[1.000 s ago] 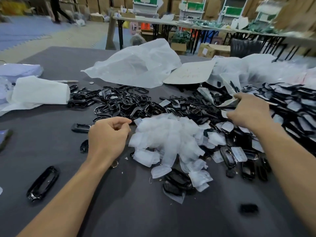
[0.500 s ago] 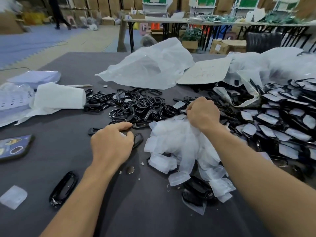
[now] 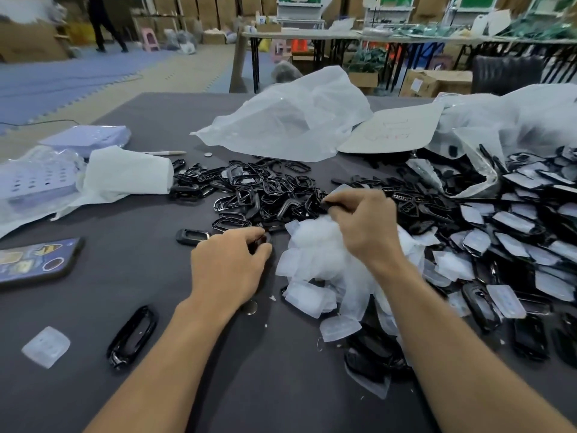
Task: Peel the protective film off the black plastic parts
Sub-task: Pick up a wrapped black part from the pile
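The right hand (image 3: 365,225) hovers above the heap of peeled film (image 3: 315,264). Its fingertips are curled and pinch a thin black part (image 3: 331,206) at the hand's far-left edge. The left hand (image 3: 229,267) sits low over the grey table (image 3: 156,385), just left of that heap, with its fingers curled round a small dark piece (image 3: 263,240) — most of it is hidden under the fingers, so its shape cannot be told.

Just beyond both hands lies a tangle of bare black frames (image 3: 259,189). To the right of the right hand spreads a wide pile of film-covered parts (image 3: 515,232), each with a pale sheet on top.

Beside the left forearm, on its left, lies a single oval frame (image 3: 132,335), and farther left a loose scrap of film (image 3: 46,346). A coin (image 3: 251,307) shows just beside the left wrist. A lone black shell (image 3: 192,236) lies just left of the left hand's knuckles, and a phone (image 3: 37,260) lies well out to the left. Far beyond the hands — past the frames — lie a crumpled plastic bag (image 3: 290,120) and a cardboard sheet (image 3: 393,132).
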Demonstrator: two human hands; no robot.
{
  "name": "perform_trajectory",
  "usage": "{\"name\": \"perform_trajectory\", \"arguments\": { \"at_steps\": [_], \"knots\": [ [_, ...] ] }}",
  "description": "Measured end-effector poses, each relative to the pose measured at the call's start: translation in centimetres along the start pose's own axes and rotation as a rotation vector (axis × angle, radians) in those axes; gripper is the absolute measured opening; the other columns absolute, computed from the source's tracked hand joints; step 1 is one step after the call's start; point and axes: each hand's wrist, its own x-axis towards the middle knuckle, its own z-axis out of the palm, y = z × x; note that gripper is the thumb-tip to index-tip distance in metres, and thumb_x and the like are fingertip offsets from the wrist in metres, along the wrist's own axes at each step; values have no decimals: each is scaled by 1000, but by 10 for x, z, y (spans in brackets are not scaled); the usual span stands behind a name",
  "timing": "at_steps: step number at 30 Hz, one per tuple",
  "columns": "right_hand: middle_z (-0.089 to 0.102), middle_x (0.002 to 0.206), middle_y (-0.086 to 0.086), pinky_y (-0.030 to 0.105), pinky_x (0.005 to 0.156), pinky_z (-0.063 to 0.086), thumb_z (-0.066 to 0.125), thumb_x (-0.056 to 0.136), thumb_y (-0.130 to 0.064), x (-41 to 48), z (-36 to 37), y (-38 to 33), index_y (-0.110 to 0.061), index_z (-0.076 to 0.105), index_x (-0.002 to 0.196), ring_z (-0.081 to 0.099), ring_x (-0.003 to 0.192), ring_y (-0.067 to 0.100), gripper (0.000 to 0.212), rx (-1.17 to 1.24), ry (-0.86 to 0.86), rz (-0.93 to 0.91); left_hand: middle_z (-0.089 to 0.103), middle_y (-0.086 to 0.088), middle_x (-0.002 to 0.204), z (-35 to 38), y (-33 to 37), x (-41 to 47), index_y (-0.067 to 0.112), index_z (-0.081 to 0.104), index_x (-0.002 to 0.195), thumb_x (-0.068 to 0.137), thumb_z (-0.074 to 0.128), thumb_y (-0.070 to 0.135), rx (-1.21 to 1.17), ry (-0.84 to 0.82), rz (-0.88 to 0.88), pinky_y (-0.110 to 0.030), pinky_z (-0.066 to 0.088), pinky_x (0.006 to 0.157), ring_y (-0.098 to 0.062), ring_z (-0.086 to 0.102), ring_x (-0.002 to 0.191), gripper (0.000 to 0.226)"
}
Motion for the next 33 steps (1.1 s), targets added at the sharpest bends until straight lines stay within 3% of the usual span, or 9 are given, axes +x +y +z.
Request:
{"name": "perform_trajectory", "arguments": {
  "at_steps": [4,8,11,15,19,21,24,30,33],
  "knots": [
    [77,91,-15,19,88,56,75,89,-8,-25,18,-15,-22,81,104,71,87,-2,21,71,-53,-71,78,23,83,-2,5,2,40,78,109,84,76,41,-623,12,-210,-21,52,78,3,70,79,25],
    [73,66,-10,19,61,53,81,84,-16,-34,16,-33,-25,74,80,65,56,3,12,170,-46,-51,81,-9,95,-6,9,9,18,81,103,98,68,15,-1312,-175,-422,-28,61,68,-15,74,81,14],
    [67,56,2,24,51,47,81,80,-18,-41,19,-39,-20,70,67,56,47,11,17,299,-91,9,79,-14,105,-8,7,11,11,80,103,105,55,16,-1449,-338,-444,-29,62,70,-20,77,90,26],
    [62,55,4,22,49,39,79,84,-21,-42,24,-27,-21,71,70,47,47,12,16,311,-86,88,81,6,93,-7,0,10,28,82,101,91,77,17,-1014,-164,-247,-27,59,80,-7,74,86,16],
    [54,49,-8,20,46,33,75,90,-20,-41,28,-16,-24,70,75,39,42,6,17,271,-39,80,65,46,79,-6,4,-2,52,76,98,73,82,44,-444,-164,15,0,41,79,21,61,94,27],
    [52,47,-11,17,44,32,72,93,-19,-42,29,-15,-26,70,77,39,41,6,18,244,-28,39,70,34,93,-5,-2,4,44,76,115,81,77,38,-336,-36,-2,-12,44,93,0,64,108,35],
    [49,46,-16,13,44,31,70,95,-17,-45,30,-18,-27,69,79,40,41,6,19,191,-27,-36,65,3,139,-5,-17,17,31,48,153,93,65,20,-120,-64,-99,-43,41,113,-30,52,133,63],
    [50,48,-19,11,48,33,71,94,-16,-52,33,-22,-32,71,82,44,45,6,20,130,-64,-126,48,-1,156,-2,-29,23,26,36,158,96,56,14,-140,-66,-135,-43,36,116,-24,41,145,66],
    [49,48,-19,10,50,34,71,93,-16,-54,36,-25,-34,69,80,45,47,6,22,112,-78,-154,59,-3,148,-1,-33,27,26,52,150,99,53,17,-16,-119,-84,-40,34,116,-25,50,136,52]
  ]
}}
